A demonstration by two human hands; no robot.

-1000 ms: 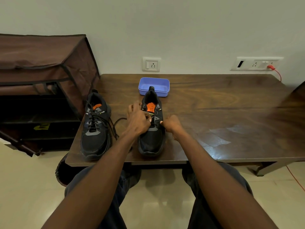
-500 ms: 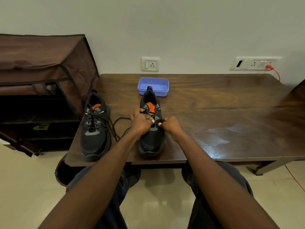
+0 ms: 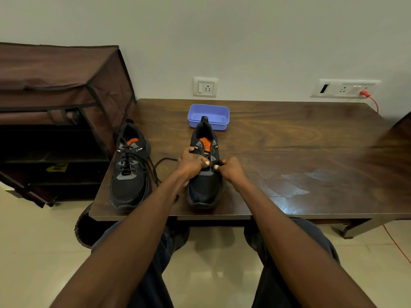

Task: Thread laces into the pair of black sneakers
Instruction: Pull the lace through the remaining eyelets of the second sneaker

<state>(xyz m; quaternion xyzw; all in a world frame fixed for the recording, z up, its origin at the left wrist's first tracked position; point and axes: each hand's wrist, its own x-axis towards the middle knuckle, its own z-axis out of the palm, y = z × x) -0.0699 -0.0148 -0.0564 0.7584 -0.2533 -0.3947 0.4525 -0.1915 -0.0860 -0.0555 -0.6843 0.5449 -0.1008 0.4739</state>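
Two black sneakers stand toe-toward-me near the table's front edge. The left sneaker [image 3: 130,170] has a black lace threaded through it, loose ends trailing to its right. The right sneaker [image 3: 205,185] has an orange insole and bare upper eyelets. My left hand [image 3: 193,162] grips the right sneaker's left eyelet flap, fingers pinched at its lower eyelets. My right hand [image 3: 230,168] pinches at the right eyelet flap opposite. A black lace [image 3: 164,160] loops on the table left of my left hand. Which hand holds the lace tip is hidden by fingers.
A blue plastic tray [image 3: 208,116] sits just behind the right sneaker's heel. The dark wooden table [image 3: 289,152] stretches right. A brown fabric shoe rack [image 3: 55,112] stands at the left beside the table. Wall sockets and a red cable [image 3: 371,101] are at the back.
My left hand has shifted down from the shoe's tongue to the lower eyelets, and both hands have drawn together over the right sneaker. The lace loop on the table has pulled slightly.
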